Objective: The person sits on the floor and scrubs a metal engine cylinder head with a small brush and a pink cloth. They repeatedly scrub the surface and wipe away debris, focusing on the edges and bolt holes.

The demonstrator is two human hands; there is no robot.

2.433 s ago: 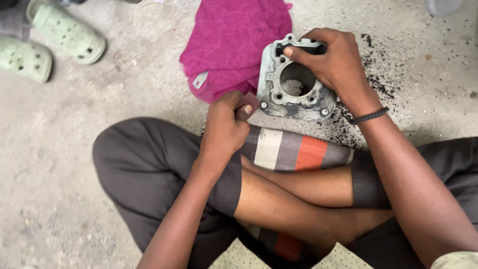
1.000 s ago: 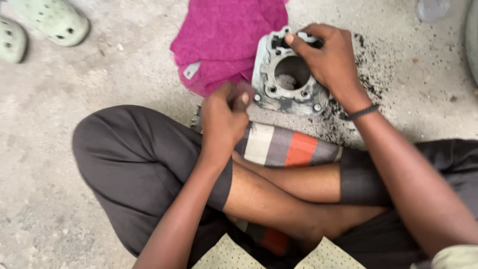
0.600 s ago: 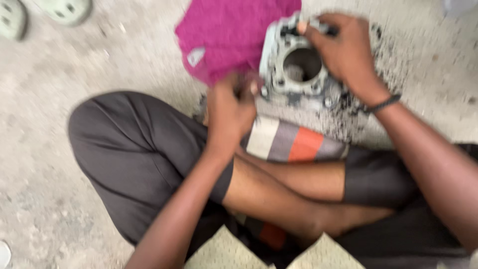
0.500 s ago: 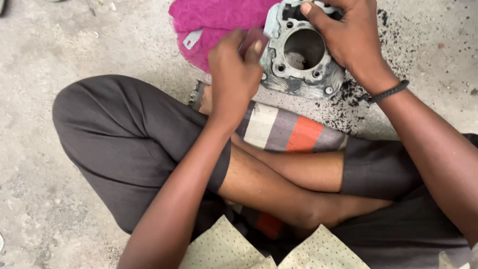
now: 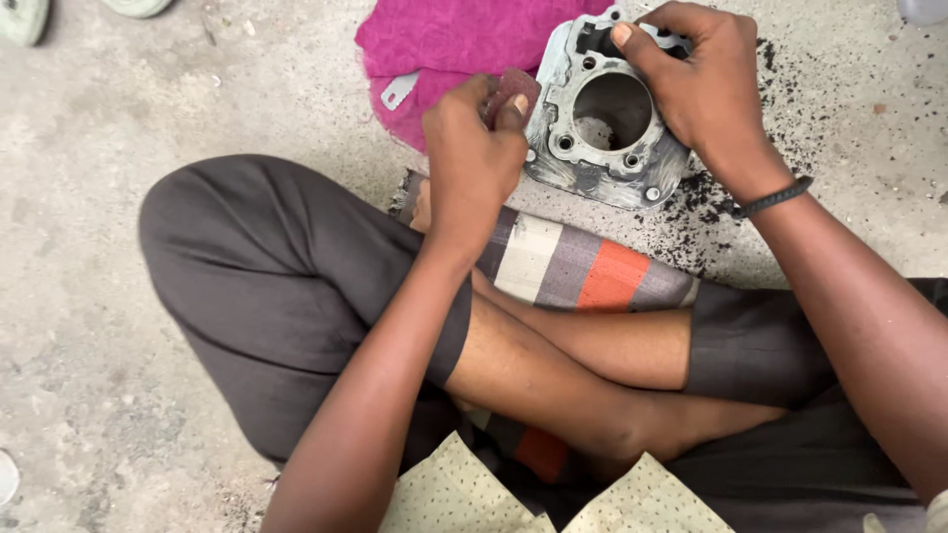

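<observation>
A grey metal engine cylinder block (image 5: 591,158) with a round bore stands on the concrete floor in front of my crossed legs. My right hand (image 5: 703,94) grips its far right side, thumb over the top edge. My left hand (image 5: 471,153) pinches a small dull-red piece of sandpaper (image 5: 514,89) against the block's left edge. A black band sits on my right wrist.
A magenta cloth (image 5: 449,44) with a white tag lies behind the block. A striped mat (image 5: 578,271) is under my legs. Black grit (image 5: 706,202) is scattered on the floor right of the block. Pale green sandals (image 5: 25,15) show at top left.
My left hand has risen from beside my knee to the block's left edge with the sandpaper. My right hand keeps its grip on the block. The view has shifted.
</observation>
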